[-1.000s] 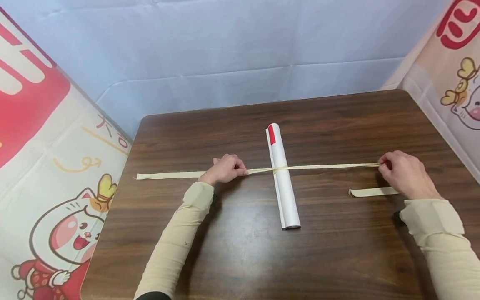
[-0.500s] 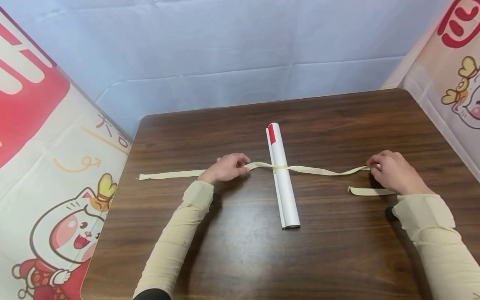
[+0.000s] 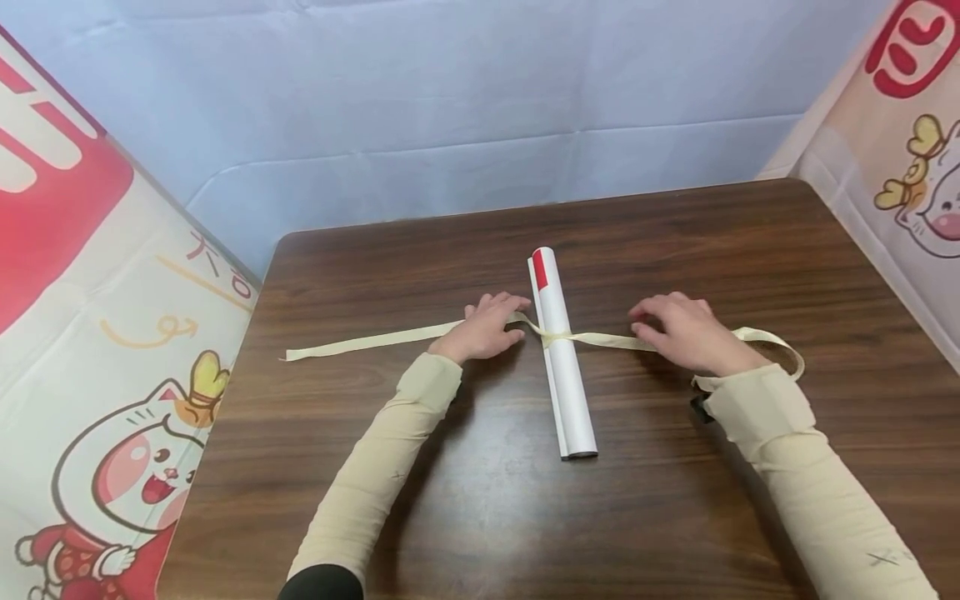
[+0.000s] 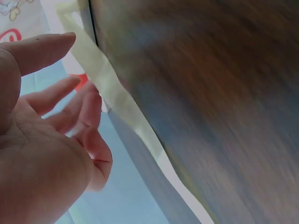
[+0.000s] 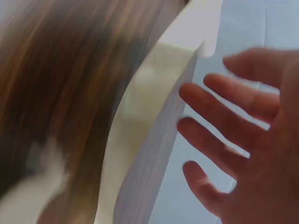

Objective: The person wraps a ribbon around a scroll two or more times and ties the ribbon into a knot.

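A white rolled paper (image 3: 575, 400) with a red patch near its far end lies lengthwise on the table. A flat cream ribbon (image 3: 375, 340) is tied across its middle, and its two tails run out to either side. Just left of the roll is my left hand (image 3: 491, 329), thumb and fingers apart beside the ribbon (image 4: 112, 93), pinching nothing. To the roll's right, my right hand (image 3: 686, 332) hovers over the other tail with its fingers spread and bent a little. The right wrist view shows a gap between those fingers and the ribbon (image 5: 135, 107).
The dark wooden table (image 3: 465, 517) has a pale blue cloth wall (image 3: 465, 100) behind it. Printed cartoon panels stand at the left and right sides. The right tail curls in a loop (image 3: 787, 350) behind my right wrist.
My right hand has let go of the ribbon's right end and moved left toward the roll. That tail has gone slack and looped. My left hand has released its tail and shifted right.
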A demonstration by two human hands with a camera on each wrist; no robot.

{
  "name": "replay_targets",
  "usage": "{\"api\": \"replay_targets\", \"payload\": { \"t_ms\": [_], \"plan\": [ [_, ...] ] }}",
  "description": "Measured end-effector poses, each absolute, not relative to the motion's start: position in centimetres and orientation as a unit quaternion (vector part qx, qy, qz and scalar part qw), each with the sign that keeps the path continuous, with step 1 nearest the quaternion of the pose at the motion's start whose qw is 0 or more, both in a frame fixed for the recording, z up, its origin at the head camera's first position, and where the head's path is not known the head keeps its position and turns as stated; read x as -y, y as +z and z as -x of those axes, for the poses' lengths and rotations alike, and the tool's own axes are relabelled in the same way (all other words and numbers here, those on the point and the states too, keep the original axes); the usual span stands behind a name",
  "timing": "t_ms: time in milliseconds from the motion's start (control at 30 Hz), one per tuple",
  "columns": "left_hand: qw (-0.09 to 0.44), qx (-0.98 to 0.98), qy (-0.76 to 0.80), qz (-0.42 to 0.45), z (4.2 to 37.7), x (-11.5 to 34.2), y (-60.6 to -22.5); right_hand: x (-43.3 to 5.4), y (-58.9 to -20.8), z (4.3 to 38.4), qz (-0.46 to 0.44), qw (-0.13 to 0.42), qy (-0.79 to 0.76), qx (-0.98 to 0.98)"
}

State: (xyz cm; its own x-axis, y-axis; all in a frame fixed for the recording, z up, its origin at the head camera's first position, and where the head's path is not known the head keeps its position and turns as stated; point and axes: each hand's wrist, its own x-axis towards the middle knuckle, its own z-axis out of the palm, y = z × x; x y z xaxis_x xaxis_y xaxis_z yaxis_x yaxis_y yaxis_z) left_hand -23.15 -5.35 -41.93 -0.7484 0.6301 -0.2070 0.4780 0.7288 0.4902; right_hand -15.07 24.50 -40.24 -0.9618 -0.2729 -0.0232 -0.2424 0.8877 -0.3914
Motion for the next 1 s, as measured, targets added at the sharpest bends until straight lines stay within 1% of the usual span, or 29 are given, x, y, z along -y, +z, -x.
{"api": "replay_targets", "payload": {
  "t_ms": [133, 333, 500, 600, 700, 767, 900, 1000],
  "plan": [
    [0.188, -0.91, 0.189, -0.318, 23.2, 4.5, -42.2, -22.7, -40.7, 15.6, 0.154, 0.068, -0.207, -0.964],
    [0.21, -0.905, 0.174, -0.327, 23.0, 4.6, -41.9, -21.6, -41.1, 15.9, 0.169, 0.083, -0.208, -0.96],
    [0.251, -0.89, 0.169, -0.341, 22.8, 5.6, -41.3, -22.0, -41.1, 15.6, 0.191, 0.092, -0.203, -0.956],
    [0.282, -0.873, 0.186, -0.353, 22.5, 6.1, -40.9, -22.5, -41.0, 15.2, 0.21, 0.084, -0.199, -0.954],
    [0.296, -0.859, 0.194, -0.37, 22.2, 6.7, -40.6, -22.8, -40.9, 15.0, 0.224, 0.082, -0.211, -0.948],
    [0.298, -0.854, 0.193, -0.381, 22.0, 7.0, -40.5, -23.0, -40.6, 14.8, 0.226, 0.098, -0.233, -0.941],
    [0.302, -0.846, 0.193, -0.395, 21.8, 7.8, -40.1, -23.1, -39.9, 14.7, 0.219, 0.149, -0.279, -0.923],
    [0.301, -0.841, 0.205, -0.401, 21.7, 8.4, -39.8, -23.2, -39.3, 14.5, 0.211, 0.165, -0.306, -0.914]
  ]
}}
